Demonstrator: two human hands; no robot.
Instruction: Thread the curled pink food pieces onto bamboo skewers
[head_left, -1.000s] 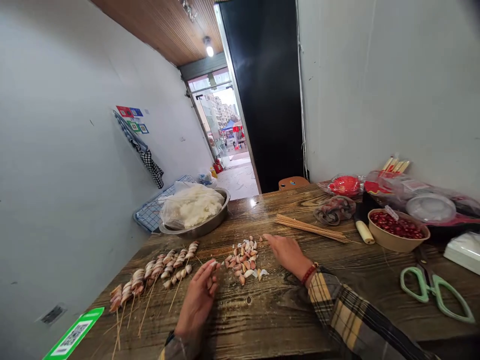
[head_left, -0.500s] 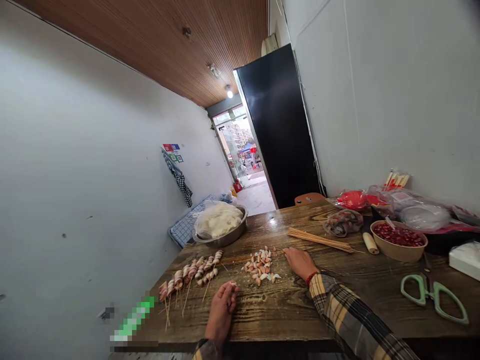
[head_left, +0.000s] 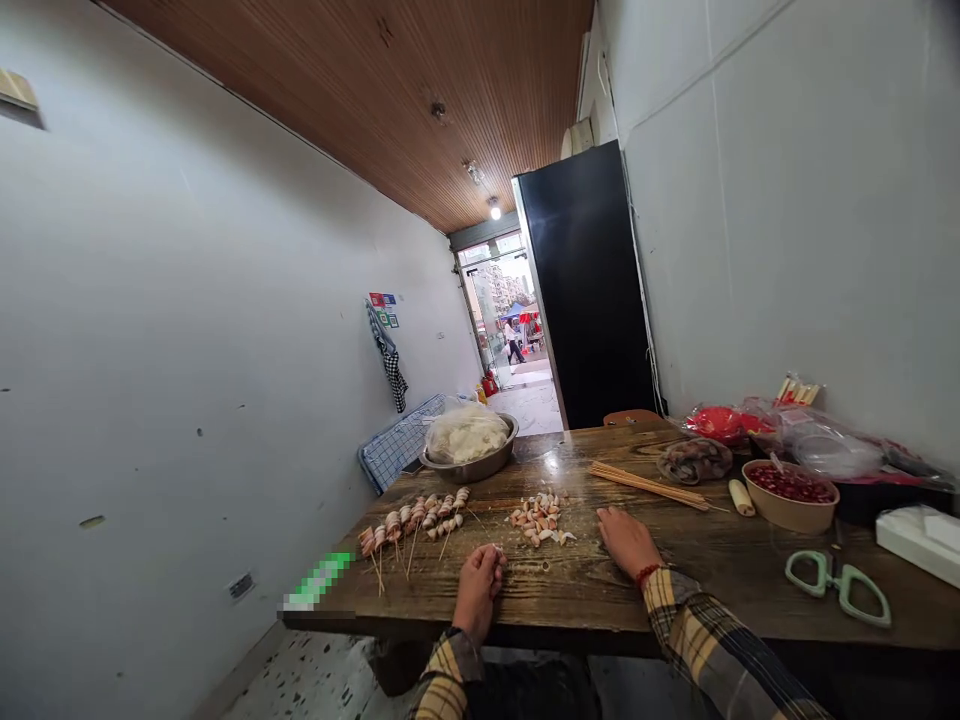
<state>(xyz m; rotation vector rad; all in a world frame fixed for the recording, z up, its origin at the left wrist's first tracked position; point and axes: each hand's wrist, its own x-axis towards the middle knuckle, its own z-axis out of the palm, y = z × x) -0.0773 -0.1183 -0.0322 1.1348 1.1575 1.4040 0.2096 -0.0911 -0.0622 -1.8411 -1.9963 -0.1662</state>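
Note:
My left hand (head_left: 478, 592) is closed in a pinch near the front of the wooden table (head_left: 547, 595). A small whitish piece, apparently a garlic clove (head_left: 498, 551), shows at its fingertips. My right hand (head_left: 630, 545) lies palm down on the tabletop, fingers stretched forward, with nothing visible in it. Between and beyond the hands spreads a pile of garlic cloves (head_left: 536, 518), some with loose skin. Left of it is a row of skewers threaded with rolled meat slices (head_left: 405, 518) and, on the nearer one, pale cloves (head_left: 447, 527).
A metal basin (head_left: 471, 470) holds a bagged white mass. Bare wooden skewers (head_left: 649, 487), a bagged bundle (head_left: 694, 460), a tan stick-like piece (head_left: 741, 497), a bowl of red contents (head_left: 791, 500), green-framed glasses (head_left: 838, 588) and a tissue pack (head_left: 919, 540) stand to the right.
The camera view has shifted, so the table appears farther right and more of the floor shows. My right hand has drawn back from the garlic pile. My left hand keeps its pinch.

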